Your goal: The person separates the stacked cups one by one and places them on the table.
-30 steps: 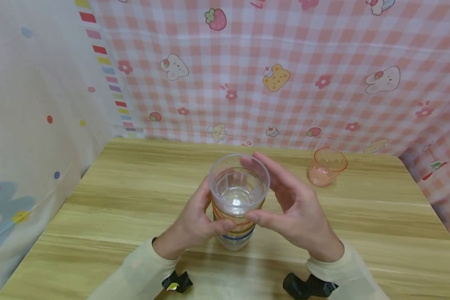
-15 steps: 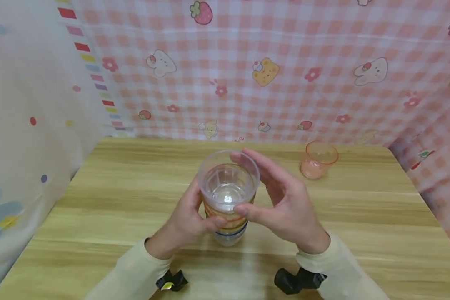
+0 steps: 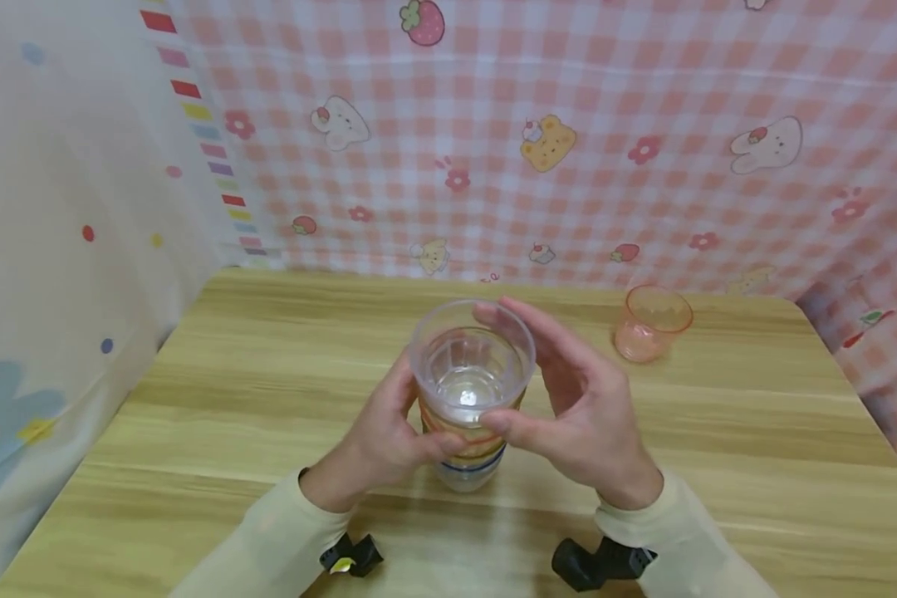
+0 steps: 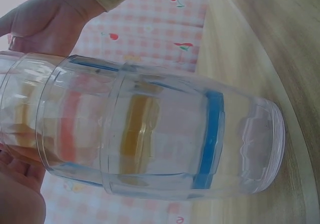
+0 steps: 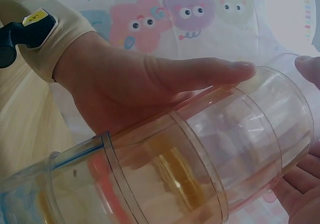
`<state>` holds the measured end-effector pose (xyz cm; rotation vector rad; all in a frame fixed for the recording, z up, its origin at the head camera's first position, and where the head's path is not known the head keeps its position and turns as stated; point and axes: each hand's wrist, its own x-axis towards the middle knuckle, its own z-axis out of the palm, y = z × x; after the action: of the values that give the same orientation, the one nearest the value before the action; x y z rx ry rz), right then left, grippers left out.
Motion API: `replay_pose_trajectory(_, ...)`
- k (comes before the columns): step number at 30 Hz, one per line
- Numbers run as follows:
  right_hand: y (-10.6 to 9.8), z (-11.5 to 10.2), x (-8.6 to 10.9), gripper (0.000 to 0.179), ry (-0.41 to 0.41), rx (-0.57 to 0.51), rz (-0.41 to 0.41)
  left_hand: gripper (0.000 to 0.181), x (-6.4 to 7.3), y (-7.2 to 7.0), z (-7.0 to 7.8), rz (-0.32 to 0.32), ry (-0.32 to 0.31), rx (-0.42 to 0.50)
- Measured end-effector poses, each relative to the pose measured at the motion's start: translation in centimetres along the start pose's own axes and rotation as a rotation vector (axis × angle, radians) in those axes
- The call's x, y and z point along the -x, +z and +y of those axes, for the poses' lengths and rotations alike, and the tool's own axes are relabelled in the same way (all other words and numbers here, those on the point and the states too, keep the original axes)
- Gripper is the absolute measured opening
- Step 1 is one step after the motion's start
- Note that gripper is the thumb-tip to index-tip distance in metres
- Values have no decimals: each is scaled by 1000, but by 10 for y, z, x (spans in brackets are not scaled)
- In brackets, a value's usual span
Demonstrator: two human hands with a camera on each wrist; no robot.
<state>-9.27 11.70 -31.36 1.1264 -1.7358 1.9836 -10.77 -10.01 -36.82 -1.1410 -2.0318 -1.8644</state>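
Observation:
A tall stack of nested clear plastic cups (image 3: 469, 475) stands upright in front of me, its sides showing coloured bands. Blue, amber and red stripes show through the walls in the left wrist view, where the stack base (image 4: 262, 146) is close over the tabletop. My left hand (image 3: 389, 444) grips the stack around its middle, thumb in front. Higher up, my right hand (image 3: 594, 419) holds the uppermost clear cup (image 3: 473, 399), thumb at the near side and fingers curved behind the rim. The cups hide several fingers of both hands.
A translucent pink-orange cup (image 3: 652, 325) stands upright at the back right of the wood-grain table (image 3: 269, 365). A pink checked cloth (image 3: 419, 149) hangs behind the table, and a white printed cloth (image 3: 82, 166) hangs on the left.
The whole head view shifts left, then back right. Both hands keep the same grip on the cup stack, with no clear movement of the cups.

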Motion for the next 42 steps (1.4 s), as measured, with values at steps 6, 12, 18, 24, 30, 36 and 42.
replay_pose_trajectory(6,0,-5,-3,78,-61,-72,54,103,0,3,2,-3,-31,-10)
replay_pose_trajectory(12,-1,-17,-15,80,-94,-71,32,108,0,2,6,19,-50,-27)
replay_pose_trajectory(18,-1,-23,-23,78,-123,-99,47,106,-2,1,5,25,-27,-31)
replay_pose_trajectory(24,-2,-32,-28,76,-161,-153,121,104,2,1,2,31,-47,-6)
replay_pose_trajectory(30,-12,-43,-29,78,-203,-196,170,104,4,3,3,44,-64,30)
replay_pose_trajectory(36,-26,-43,-27,75,-226,-184,228,94,4,4,-2,10,34,98)
replay_pose_trajectory(42,-38,-38,-29,71,-229,-172,322,93,-1,3,-4,-5,87,90)
